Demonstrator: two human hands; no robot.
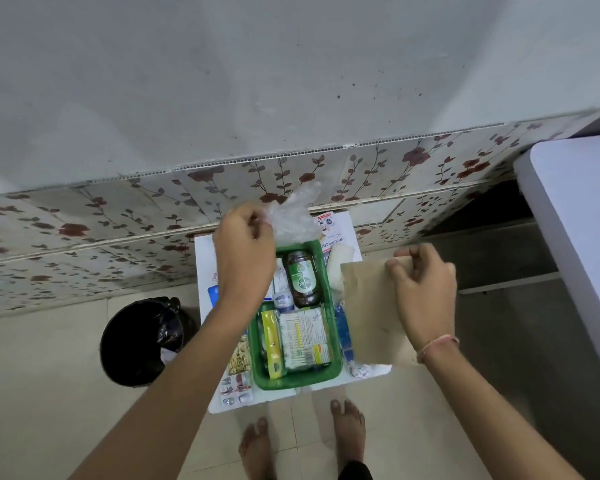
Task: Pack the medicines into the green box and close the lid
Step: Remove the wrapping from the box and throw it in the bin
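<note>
Mid-packing. Green box (297,377) sits open at center of the white surface (201,258), partly filled. Left hand (245,249) pinches a clear plastic bag (291,216) at the box's 12 o'clock; right hand (423,289) grips a brown paper packet (368,306) at 3 o'clock. Next: lower both in; blister strips (236,389) at 8 o'clock remain.

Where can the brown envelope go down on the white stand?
Hardly anywhere: the green box fills the middle, blister strips crowd its left, packets its right. Only a bare strip of white stand at the far left corner stays free.
</note>
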